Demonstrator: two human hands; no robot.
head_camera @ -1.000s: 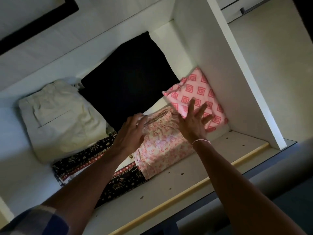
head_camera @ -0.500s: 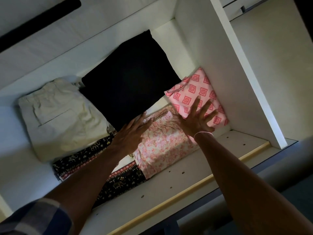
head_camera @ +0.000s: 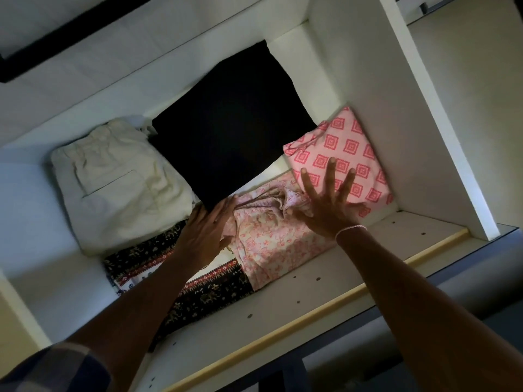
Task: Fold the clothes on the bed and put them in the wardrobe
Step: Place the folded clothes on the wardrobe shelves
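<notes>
R hand [head_camera: 325, 207] fingers [head_camera: 329, 174] splayed flat, released, pressing where floral pink garment [head_camera: 271, 241] meets diamond-print cloth [head_camera: 348, 154] at its 1 o'clock; L hand [head_camera: 203, 236] flat at 9 o'clock. Garment's on wardrobe shelf [head_camera: 311, 281] — top edge bunched. Risk: shoving harder rucks the fold — or skews the neighbour.

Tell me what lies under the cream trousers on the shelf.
A dark patterned cloth pokes out beneath the cream trousers; how far it runs underneath is covered.
</notes>
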